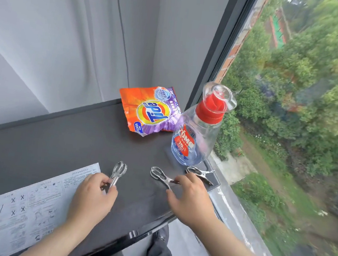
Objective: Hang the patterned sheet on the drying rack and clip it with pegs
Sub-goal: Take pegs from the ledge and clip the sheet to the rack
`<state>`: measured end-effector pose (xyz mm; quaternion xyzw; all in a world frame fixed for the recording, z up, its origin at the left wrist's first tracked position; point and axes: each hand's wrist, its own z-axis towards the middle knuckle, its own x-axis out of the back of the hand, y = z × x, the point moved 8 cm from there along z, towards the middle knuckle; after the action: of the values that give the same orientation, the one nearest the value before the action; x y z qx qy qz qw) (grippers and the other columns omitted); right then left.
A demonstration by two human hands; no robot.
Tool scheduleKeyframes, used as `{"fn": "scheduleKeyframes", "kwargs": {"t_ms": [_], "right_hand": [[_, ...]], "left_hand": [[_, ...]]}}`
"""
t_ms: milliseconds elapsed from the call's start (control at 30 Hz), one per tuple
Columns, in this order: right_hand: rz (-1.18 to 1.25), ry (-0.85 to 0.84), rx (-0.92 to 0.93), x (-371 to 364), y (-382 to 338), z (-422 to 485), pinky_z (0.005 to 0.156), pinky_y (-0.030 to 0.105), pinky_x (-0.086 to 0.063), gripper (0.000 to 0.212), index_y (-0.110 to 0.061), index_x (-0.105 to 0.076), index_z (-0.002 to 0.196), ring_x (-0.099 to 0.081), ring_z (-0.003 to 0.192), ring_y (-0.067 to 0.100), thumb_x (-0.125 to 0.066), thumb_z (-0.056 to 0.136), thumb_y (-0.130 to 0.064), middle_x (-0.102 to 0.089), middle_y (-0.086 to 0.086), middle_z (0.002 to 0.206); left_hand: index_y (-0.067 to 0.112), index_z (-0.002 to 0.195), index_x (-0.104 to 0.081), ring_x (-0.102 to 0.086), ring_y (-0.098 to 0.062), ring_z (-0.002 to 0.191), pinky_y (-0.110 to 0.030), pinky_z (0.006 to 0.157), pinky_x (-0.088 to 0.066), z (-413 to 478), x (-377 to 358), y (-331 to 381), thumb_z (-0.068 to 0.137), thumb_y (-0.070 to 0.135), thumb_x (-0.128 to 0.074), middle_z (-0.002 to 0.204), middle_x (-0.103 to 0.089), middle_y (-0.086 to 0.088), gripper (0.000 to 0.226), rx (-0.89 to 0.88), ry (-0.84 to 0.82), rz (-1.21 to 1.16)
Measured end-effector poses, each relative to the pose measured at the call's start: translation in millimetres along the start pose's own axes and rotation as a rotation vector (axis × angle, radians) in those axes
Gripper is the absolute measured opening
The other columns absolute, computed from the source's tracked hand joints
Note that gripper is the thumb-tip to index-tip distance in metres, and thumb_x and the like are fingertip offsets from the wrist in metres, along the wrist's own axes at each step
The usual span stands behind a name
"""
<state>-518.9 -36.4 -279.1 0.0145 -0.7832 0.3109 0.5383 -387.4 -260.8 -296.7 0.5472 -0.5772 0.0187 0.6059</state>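
On dark tabletop (65,135), L hand (91,195) pinching metal peg (117,173), R hand (190,200) pinching 2nd peg (160,176).

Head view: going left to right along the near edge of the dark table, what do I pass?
Printed sheet → left hand → left peg, which it grips → middle peg → right peg. The right hand overlaps those last two, so I leave it out.

Dark tabletop (53,144): detergent bag (150,110) laid at 1 o'clock, clear bottle (192,137) stood at 2, printed sheet (28,208) at 7; left peg (119,171), middle peg (160,176) and right peg (199,173) are ranged toward 3.
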Motion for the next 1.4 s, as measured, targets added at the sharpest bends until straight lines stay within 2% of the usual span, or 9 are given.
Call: {"fn": "scheduleKeyframes", "kwargs": {"t_ms": [200, 333, 433, 600, 767, 933, 1133, 1333, 1400], "right_hand": [[0.187, 0.213, -0.229, 13, -22, -71, 0.09, 0.025, -0.042, 0.032, -0.022, -0.066, 0.112, -0.053, 0.099, 0.011, -0.06, 0.087, -0.041, -0.052, -0.011, 0.099], [0.298, 0.346, -0.405, 11, -27, -140, 0.076, 0.023, -0.04, 0.021, -0.026, -0.068, 0.103, -0.052, 0.081, 0.006, -0.064, 0.086, -0.036, -0.055, -0.018, 0.083], [0.38, 0.41, -0.523, 8, -27, -194, 0.078, 0.026, -0.048, 0.019, -0.026, -0.068, 0.1, -0.059, 0.084, 0.007, -0.063, 0.085, -0.037, -0.065, -0.013, 0.085], [0.472, 0.57, -0.752, -1, -4, -281, 0.071, 0.014, -0.043, 0.016, -0.027, -0.067, 0.095, -0.059, 0.08, 0.003, -0.063, 0.084, -0.038, -0.065, -0.014, 0.081], [0.629, 0.73, -0.958, -20, 16, -383, 0.07, 0.022, -0.048, 0.007, -0.027, -0.069, 0.086, -0.061, 0.074, 0.005, -0.066, 0.082, -0.033, -0.068, -0.008, 0.077], [0.781, 1.001, -1.058, -33, 21, -498, 0.07, 0.011, -0.046, 0.009, -0.03, -0.07, 0.091, -0.062, 0.078, -0.001, -0.07, 0.085, -0.024, -0.071, -0.011, 0.081], [0.984, 1.379, -1.064, -59, 17, -661, 0.07, 0.03, -0.051, 0.003, -0.023, -0.072, 0.089, -0.061, 0.071, 0.006, -0.07, 0.087, -0.022, -0.069, -0.006, 0.075], [0.989, 1.539, -1.16, -96, 3, -828, 0.068, 0.039, -0.052, 0.011, -0.017, -0.071, 0.087, -0.06, 0.065, 0.017, -0.069, 0.088, -0.006, -0.071, 0.018, 0.08], [0.982, 1.586, -1.196, -107, -3, -878, 0.067, 0.037, -0.052, 0.008, -0.015, -0.072, 0.089, -0.059, 0.062, 0.016, -0.07, 0.088, -0.007, -0.071, 0.019, 0.079]], "left_hand": [[0.016, 0.094, -0.064, -0.065, -0.028, 0.085, -0.045, 0.084, -0.052, -7, 17, 1, 0.095, 0.015, -0.055, 0.085, -0.064, -0.007, 0.009, 0.042, -0.299, -0.464], [0.005, 0.09, -0.063, -0.062, -0.028, 0.081, -0.033, 0.072, -0.056, -28, 2, 2, 0.097, 0.01, -0.054, 0.082, -0.059, -0.009, 0.013, 0.116, -0.508, -0.694], [-0.002, 0.097, -0.062, -0.062, -0.024, 0.079, -0.021, 0.061, -0.059, -59, -14, 11, 0.092, 0.001, -0.056, 0.085, -0.063, -0.012, 0.008, 0.114, -0.696, -0.741], [0.0, 0.092, -0.064, -0.067, -0.019, 0.07, -0.019, 0.055, -0.057, -111, -46, 31, 0.09, -0.007, -0.054, 0.079, -0.069, -0.009, 0.012, -0.002, -0.923, -0.62], [0.006, 0.091, -0.066, -0.065, -0.015, 0.055, -0.017, 0.047, -0.053, -172, -75, 62, 0.09, -0.004, -0.054, 0.071, -0.069, -0.013, 0.015, -0.133, -1.117, -0.532], [-0.001, 0.093, -0.058, -0.065, -0.012, 0.049, -0.019, 0.046, -0.054, -269, -111, 83, 0.092, -0.004, -0.052, 0.07, -0.067, -0.016, 0.007, -0.225, -1.322, -0.431], [-0.001, 0.084, -0.063, -0.061, -0.012, 0.046, -0.019, 0.044, -0.053, -430, -134, 83, 0.091, -0.002, -0.054, 0.066, -0.066, -0.015, 0.011, -0.342, -1.494, -0.305], [-0.006, 0.086, -0.064, -0.06, -0.017, 0.047, -0.021, 0.042, -0.052, -597, -145, 51, 0.088, 0.0, -0.062, 0.064, -0.065, -0.016, 0.006, -0.427, -1.592, -0.229], [-0.011, 0.091, -0.064, -0.058, -0.019, 0.046, -0.023, 0.041, -0.05, -652, -143, 43, 0.074, 0.012, -0.081, 0.062, -0.064, -0.018, 0.032, -0.433, -1.658, -0.208]]}}
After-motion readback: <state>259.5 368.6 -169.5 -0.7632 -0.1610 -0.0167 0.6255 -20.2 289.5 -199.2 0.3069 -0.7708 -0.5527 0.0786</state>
